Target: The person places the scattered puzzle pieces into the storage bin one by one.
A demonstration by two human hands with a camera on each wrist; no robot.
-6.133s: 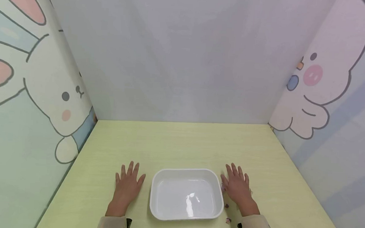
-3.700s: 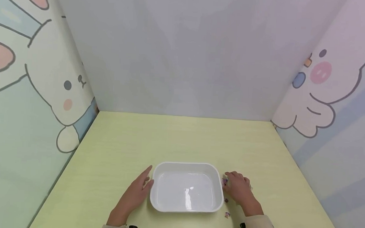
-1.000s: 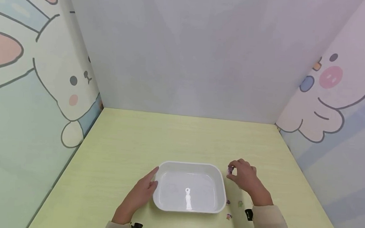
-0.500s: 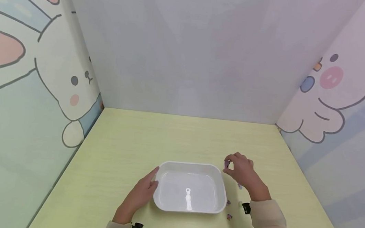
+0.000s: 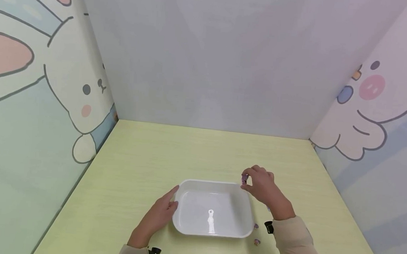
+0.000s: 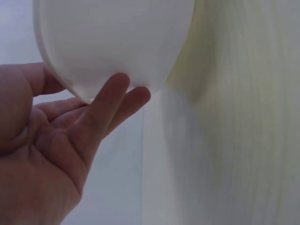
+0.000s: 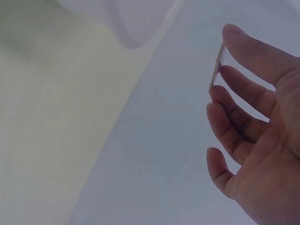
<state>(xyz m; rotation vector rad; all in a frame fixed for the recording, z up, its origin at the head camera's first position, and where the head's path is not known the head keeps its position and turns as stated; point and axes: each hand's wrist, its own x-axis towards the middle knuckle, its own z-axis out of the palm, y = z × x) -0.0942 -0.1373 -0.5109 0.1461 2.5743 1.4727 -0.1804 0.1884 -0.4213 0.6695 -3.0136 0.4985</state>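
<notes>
A white rectangular dish with rounded corners (image 5: 216,208) stands on the table in the head view. At its left end my left hand (image 5: 159,215) grips it, thumb at the rim and fingers against the outer wall, as the left wrist view also shows. Just above the dish's far right corner is my right hand (image 5: 264,187). Between thumb and fingers it pinches a small purple-patterned piece (image 5: 244,179). Seen edge-on in the right wrist view, this flat piece (image 7: 216,65) is thin with a pale edge.
Right of the dish lie a small purple piece (image 5: 256,226) and a reddish-purple one (image 5: 257,242). A further bit (image 5: 268,209) shows partly beneath the right forearm. The pale yellow-green table (image 5: 202,153) is bounded by a grey back wall (image 5: 206,65) and cartoon-printed side walls.
My right hand has lifted the purple-patterned piece from the table and carried it left and away from me to the dish's corner. My left hand has moved from the table onto the dish.
</notes>
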